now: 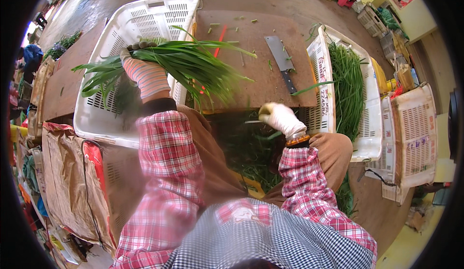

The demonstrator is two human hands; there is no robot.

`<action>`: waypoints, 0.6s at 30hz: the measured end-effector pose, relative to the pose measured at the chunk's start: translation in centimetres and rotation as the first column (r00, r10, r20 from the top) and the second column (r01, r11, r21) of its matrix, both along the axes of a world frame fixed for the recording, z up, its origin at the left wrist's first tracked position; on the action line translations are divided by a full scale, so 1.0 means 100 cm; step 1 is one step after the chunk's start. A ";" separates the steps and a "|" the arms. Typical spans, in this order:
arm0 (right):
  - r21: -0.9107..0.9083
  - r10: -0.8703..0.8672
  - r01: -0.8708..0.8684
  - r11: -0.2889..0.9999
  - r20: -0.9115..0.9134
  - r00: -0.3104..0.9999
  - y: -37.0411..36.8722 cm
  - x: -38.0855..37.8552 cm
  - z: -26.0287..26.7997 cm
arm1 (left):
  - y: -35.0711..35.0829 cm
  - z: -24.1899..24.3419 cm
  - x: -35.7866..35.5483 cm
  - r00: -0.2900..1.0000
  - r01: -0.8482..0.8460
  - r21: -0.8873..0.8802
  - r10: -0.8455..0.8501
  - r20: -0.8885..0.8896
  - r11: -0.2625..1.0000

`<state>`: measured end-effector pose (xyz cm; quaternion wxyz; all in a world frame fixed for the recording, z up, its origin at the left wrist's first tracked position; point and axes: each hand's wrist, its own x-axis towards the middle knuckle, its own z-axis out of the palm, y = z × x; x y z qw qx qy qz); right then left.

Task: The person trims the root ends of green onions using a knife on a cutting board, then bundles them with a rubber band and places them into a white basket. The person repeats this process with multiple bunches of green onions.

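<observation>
My left hand (143, 69), in a striped knit glove with dark fingertips, grips a bunch of leafy greens (203, 65) that look like garlic chives. The bunch lies sideways over the right rim of a white plastic crate (105, 120), and its ends reach above a brown board (250, 80). In a pale glove, my right hand (277, 116) hangs just off the board's near edge, over my lap. Its fingers are curled, and a thin pale stalk (253, 121) is at them; blur hides whether they hold it. A cleaver (280, 55) rests flat on the board, its black handle towards me.
On the right, another white crate (369, 116) holds long greens (346, 87). A red strip (220, 40) and cut stem bits (253, 20) lie on the board. Loose leaves (253, 167) litter the space between my knees. More crates (417, 134) stand farther right.
</observation>
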<state>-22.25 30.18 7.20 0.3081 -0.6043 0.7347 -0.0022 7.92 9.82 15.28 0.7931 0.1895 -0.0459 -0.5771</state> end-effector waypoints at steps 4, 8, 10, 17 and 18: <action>-0.525 -0.110 0.104 0.845 0.019 0.994 -0.061 -0.018 -0.026 | 0.003 0.002 0.002 0.999 0.044 -0.002 -0.044 -0.004 0.999; -0.488 -0.089 0.055 0.871 -0.046 0.995 -0.125 -0.005 -0.019 | 0.017 0.006 0.002 0.996 0.093 -0.008 -0.093 -0.007 0.996; -0.550 -0.040 -0.056 0.833 -0.161 0.986 -0.166 -0.018 -0.045 | 0.017 0.005 0.001 0.992 0.125 -0.045 -0.126 -0.029 0.991; -0.614 0.128 -0.200 0.764 -0.159 0.979 -0.242 -0.013 -0.085 | 0.017 0.004 0.002 0.981 0.167 -0.069 -0.173 -0.090 0.983; -0.641 0.144 -0.222 0.735 -0.172 0.975 -0.245 -0.017 -0.090 | 0.015 0.004 -0.002 0.979 0.179 -0.073 -0.186 -0.089 0.981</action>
